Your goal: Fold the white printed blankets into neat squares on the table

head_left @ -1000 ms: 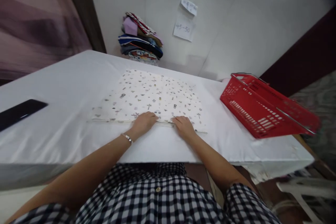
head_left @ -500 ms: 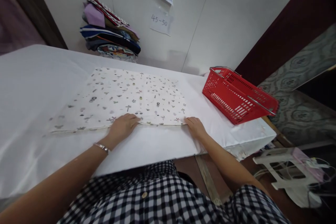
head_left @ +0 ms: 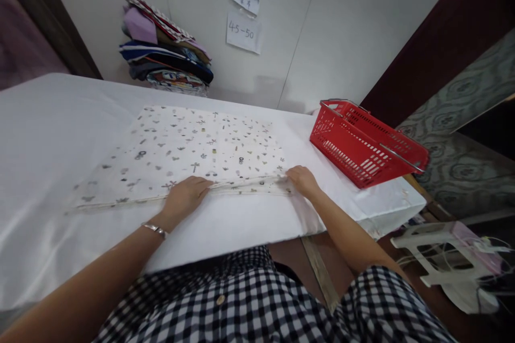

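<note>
The cloth [head_left: 193, 144] lies on the table [head_left: 245, 220], layered along its near edge. The right hand [head_left: 302, 180] pinches a raised upper layer near one corner; the left hand [head_left: 187, 195] rests on the edge, its grip unclear. Uneven pulling could skew or crease the layers.

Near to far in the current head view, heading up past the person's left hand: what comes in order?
Checked shirt → silver bracelet → left hand → patterned cloth → stack of folded fabrics → pale wall.
</note>
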Available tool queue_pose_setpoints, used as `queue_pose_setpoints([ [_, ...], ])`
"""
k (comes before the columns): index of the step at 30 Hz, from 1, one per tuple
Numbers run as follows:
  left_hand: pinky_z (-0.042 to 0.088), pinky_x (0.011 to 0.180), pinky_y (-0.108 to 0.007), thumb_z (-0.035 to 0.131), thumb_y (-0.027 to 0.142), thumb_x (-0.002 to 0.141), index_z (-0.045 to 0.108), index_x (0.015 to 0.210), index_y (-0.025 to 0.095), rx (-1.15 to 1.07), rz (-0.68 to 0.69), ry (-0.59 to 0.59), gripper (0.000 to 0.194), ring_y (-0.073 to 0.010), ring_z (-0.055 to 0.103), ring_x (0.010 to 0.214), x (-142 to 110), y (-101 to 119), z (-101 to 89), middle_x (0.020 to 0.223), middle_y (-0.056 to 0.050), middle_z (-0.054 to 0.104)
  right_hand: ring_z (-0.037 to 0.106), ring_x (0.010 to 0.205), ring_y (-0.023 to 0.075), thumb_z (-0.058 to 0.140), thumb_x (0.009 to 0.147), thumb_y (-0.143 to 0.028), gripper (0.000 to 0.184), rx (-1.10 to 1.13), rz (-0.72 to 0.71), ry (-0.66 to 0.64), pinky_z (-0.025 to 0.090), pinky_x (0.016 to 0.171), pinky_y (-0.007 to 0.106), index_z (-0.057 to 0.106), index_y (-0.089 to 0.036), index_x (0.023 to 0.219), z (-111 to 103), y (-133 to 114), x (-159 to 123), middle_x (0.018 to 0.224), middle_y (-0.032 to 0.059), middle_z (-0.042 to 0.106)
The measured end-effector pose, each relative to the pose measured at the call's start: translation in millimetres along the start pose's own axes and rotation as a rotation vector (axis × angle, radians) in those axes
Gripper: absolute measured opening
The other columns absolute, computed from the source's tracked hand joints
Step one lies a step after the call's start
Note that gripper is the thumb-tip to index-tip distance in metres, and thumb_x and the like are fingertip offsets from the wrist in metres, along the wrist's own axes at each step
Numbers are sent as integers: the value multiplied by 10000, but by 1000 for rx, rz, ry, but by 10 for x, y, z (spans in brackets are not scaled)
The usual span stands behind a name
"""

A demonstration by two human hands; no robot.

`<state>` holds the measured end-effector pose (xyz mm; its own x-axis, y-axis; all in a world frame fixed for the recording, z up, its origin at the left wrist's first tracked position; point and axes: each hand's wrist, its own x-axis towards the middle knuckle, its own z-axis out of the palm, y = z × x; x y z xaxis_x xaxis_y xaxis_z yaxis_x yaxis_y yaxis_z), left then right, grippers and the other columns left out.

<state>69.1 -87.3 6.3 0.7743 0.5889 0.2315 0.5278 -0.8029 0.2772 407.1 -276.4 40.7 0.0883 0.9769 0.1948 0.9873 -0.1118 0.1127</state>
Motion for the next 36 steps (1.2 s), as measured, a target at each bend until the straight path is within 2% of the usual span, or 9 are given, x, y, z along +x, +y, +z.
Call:
queue_pose_setpoints([
  [3,436,815,-317,338,312,881,668,1019,239,0,32,0,365,-209,564,1007,-4,-6,23,1053,-31,666,522,950,180,490,883,-174,194,35,-61,-88,371,798,276,665,-194,964,69,-37,-69,1007,58,649],
  [9,436,815,-312,362,326,870,674,993,238,-45,-14,0,347,-202,567,984,36,7,-9,1041,-16,666,498,927,176,488,876,-180,199,64,-56,-65,395,784,270,676,-218,930,73,-66,-172,944,55,623],
  [13,446,791,-301,364,341,863,685,961,252,-93,-58,-5,347,-198,579,956,50,13,-46,1034,-6,671,484,950,197,447,898,-186,233,26,57,30,413,765,282,667,-227,961,55,-74,-149,991,73,609],
  [19,451,804,-299,361,346,866,682,971,249,-100,-29,28,352,-195,581,965,32,0,-22,1035,-10,671,463,1013,215,393,925,-239,277,3,159,8,429,725,291,634,-261,1062,-19,-88,2,1089,71,577],
  [22,451,816,-296,350,346,868,675,984,236,-94,-59,41,362,-193,584,975,27,-10,-5,1054,-16,664,470,1042,206,363,938,-251,304,18,207,86,428,738,278,611,-260,1113,-85,-91,92,1121,69,571],
  [25,451,815,-298,343,349,873,666,1014,228,-91,-80,39,372,-194,584,979,18,-27,15,1076,-18,655,482,1069,192,342,945,-249,323,29,236,141,421,770,265,598,-246,1143,-73,-109,59,1162,67,564],
  [31,444,829,-319,359,334,866,679,1007,229,-43,24,55,365,-211,566,1000,15,-71,100,1036,-37,667,528,1026,181,428,900,-198,273,77,62,-130,427,775,259,622,-242,1086,136,-167,-346,1122,53,595],
  [36,446,829,-328,368,317,863,683,990,239,-22,30,68,348,-213,570,983,34,-72,126,1021,-30,670,547,1013,184,402,898,-167,295,154,52,-157,439,804,281,594,-225,1114,145,-190,-441,1123,63,603],
])
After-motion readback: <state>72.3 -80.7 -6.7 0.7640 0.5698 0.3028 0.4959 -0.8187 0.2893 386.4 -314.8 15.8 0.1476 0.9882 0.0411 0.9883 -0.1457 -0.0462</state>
